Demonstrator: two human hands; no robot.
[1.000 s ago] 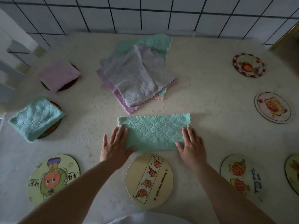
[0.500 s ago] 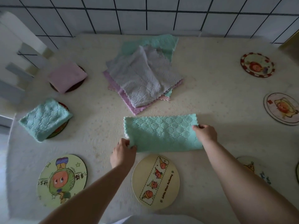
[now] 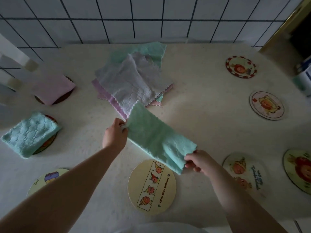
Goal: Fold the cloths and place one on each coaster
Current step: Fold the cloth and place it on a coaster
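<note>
Both hands pinch the folded green cloth (image 3: 156, 138) aloft over the tabletop (image 3: 202, 115): left hand (image 3: 115, 134) far end, right hand (image 3: 199, 161) near end.

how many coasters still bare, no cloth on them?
6: near left, partly behind the forearm; near centre; near right; right edge, cut off; mid right; far right. More may lie outside the frame.

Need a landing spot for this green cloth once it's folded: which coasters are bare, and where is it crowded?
Bare: the cream coaster just below the green cloth, and four more down the right side, nearest. Open tabletop lies between the cloth pile and those. Crowded: the left, where the pink cloth and blue cloth cover coasters.
</note>
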